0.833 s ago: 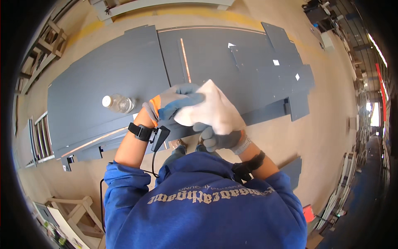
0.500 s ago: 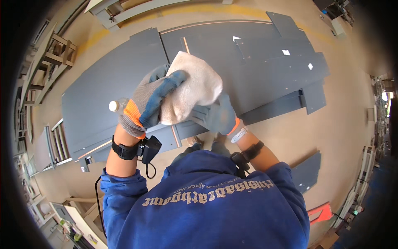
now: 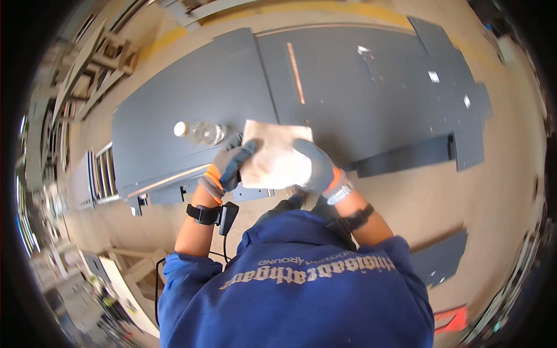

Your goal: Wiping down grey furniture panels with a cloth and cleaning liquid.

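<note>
A whitish folded cloth (image 3: pixel 275 158) is held up between my two gloved hands, in front of my body. My left hand (image 3: pixel 233 161), in a grey and blue glove with an orange cuff, grips the cloth's left edge. On the opposite edge, my right hand (image 3: pixel 316 166) has its thumb laid over the cloth. A clear bottle with a white cap (image 3: pixel 204 133) lies on its side just beyond my left hand. It rests on a large dark grey panel (image 3: pixel 174 104); the fingers behind the cloth are hidden.
Further dark grey panels (image 3: pixel 394 110) extend to the right, with small white labels on them. Wooden frames (image 3: pixel 110 64) stand at the far left. Another grey panel (image 3: pixel 439 259) lies on the floor (image 3: pixel 394 203) at the right, near a red object (image 3: pixel 451 319).
Both hands have brought the cloth nearer my body, where it is now flatter and squarer. My right hand has moved from beneath the cloth to its right edge. The bottle shows fully now.
</note>
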The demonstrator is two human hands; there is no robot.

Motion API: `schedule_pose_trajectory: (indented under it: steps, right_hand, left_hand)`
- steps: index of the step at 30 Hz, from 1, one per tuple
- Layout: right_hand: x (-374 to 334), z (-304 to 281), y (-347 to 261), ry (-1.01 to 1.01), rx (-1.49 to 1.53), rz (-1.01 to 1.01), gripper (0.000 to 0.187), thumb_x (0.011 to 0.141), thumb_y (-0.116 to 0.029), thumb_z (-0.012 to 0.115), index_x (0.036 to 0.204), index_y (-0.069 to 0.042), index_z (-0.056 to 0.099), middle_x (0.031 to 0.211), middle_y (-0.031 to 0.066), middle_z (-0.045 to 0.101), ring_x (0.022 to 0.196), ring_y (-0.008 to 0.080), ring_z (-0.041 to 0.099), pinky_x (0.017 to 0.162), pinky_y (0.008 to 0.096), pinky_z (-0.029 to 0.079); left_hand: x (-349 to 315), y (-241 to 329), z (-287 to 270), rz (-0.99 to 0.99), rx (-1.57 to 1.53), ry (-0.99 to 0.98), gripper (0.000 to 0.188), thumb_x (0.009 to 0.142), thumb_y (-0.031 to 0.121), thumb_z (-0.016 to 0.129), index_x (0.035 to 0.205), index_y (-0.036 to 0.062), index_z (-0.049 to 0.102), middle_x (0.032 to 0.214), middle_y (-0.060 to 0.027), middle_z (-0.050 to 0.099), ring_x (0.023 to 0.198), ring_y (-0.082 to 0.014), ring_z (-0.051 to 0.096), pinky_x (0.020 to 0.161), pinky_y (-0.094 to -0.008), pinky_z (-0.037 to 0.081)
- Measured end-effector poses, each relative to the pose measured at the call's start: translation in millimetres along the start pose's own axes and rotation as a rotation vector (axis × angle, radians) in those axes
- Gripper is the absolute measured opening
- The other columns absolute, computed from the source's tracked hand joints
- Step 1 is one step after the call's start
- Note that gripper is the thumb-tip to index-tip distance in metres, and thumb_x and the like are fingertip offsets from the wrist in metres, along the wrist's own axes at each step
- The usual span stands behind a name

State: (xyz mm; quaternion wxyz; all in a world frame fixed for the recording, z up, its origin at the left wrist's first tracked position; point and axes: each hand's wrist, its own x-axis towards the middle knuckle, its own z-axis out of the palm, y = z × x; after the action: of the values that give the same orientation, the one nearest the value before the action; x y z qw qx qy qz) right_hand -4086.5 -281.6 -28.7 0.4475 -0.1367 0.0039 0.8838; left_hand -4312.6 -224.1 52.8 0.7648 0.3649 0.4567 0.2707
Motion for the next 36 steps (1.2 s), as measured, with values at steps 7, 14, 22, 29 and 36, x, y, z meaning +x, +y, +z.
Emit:
schedule_pose_trajectory:
  steps: [7, 14, 22, 29, 36]
  right_hand:
    - [-41, 30, -10, 0.315, -0.142, -0.129, 0.047, 0.094, -0.023, 0.056, 0.134, 0.0, 0.044, 0.127, 0.0122, 0.058, 0.114, 0.025, 0.058, 0.094, 0.0374, 0.05]
    - [-44, 27, -21, 0.249, -0.724, -0.402, 0.063, 0.093, -0.04, 0.054, 0.138, 0.002, 0.038, 0.132, 0.0162, 0.053, 0.118, 0.0285, 0.054, 0.097, 0.0416, 0.048]
    - [-45, 34, -13, 0.274, -0.224, -0.331, 0.057, 0.099, -0.037, 0.045, 0.139, 0.003, 0.037, 0.135, 0.0153, 0.051, 0.119, 0.0269, 0.054, 0.098, 0.0392, 0.047]
    - [-64, 40, -37, 0.139, -0.161, -0.341, 0.057, 0.099, -0.037, 0.044, 0.139, 0.003, 0.038, 0.132, 0.0153, 0.054, 0.119, 0.0247, 0.055, 0.097, 0.0382, 0.049]
    - [-38, 98, -21, 0.116, -0.151, -0.322, 0.064, 0.093, -0.039, 0.055, 0.139, 0.002, 0.038, 0.134, 0.018, 0.05, 0.123, 0.0286, 0.052, 0.099, 0.0425, 0.048]
  left_hand:
    - [15, -130, -151, 0.139, 0.19, 0.848, 0.091, 0.073, 0.035, 0.084, 0.138, -0.0036, 0.032, 0.136, -0.019, 0.046, 0.127, -0.0278, 0.045, 0.108, -0.0369, 0.034]
    - [97, -82, -122, 0.378, 0.215, 1.257, 0.112, 0.056, 0.029, 0.091, 0.143, 0.0024, 0.026, 0.134, -0.0172, 0.046, 0.124, -0.0294, 0.047, 0.105, -0.0373, 0.04]
    - [121, -67, -165, 0.386, 0.315, 1.296, 0.09, 0.057, 0.028, 0.091, 0.131, 0.005, 0.045, 0.122, -0.013, 0.059, 0.116, -0.0268, 0.055, 0.098, -0.0377, 0.047]
    - [59, 13, -81, 0.996, 1.036, 0.719, 0.075, 0.058, 0.021, 0.086, 0.125, 0.0063, 0.054, 0.114, -0.0113, 0.061, 0.107, -0.0323, 0.057, 0.095, -0.0434, 0.046]
    - [27, 64, -18, 1.215, 1.552, 0.475, 0.073, 0.055, 0.009, 0.078, 0.125, 0.0123, 0.058, 0.114, -0.0103, 0.059, 0.11, -0.0317, 0.054, 0.099, -0.047, 0.041]
